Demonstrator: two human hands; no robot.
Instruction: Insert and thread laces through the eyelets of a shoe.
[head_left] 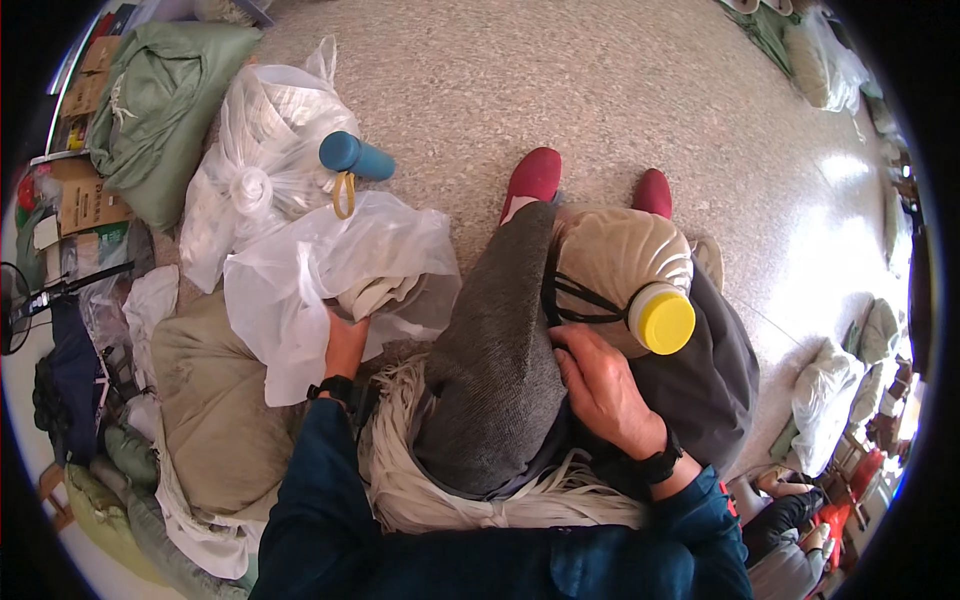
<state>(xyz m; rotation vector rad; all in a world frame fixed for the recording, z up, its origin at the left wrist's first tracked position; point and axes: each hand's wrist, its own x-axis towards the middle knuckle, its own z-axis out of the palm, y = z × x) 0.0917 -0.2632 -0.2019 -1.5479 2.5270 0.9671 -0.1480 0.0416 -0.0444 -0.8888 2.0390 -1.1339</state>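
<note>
My left hand [345,342] reaches into an open white plastic bag [285,290], at some flat beige pieces [375,295]; its fingertips are hidden there. Between my knees, a large plastic jug with a yellow cap [667,322] tilts toward me. Pale, pleated beige material [615,250] covers its body, and a black cord [590,297] runs around it below the neck. Beside the jug, my right hand [605,385] rests against my grey trouser leg with its fingers curled in near the cord. What those fingers pinch, if anything, is hidden.
A tied clear plastic bag [255,180] stands beyond the open one, with a blue bottle [357,157] beside it. Green and beige sacks [215,400] crowd the left. Pale strips [560,505] hang around my seat. Plastic bags [825,395] and another person [800,540] are at right.
</note>
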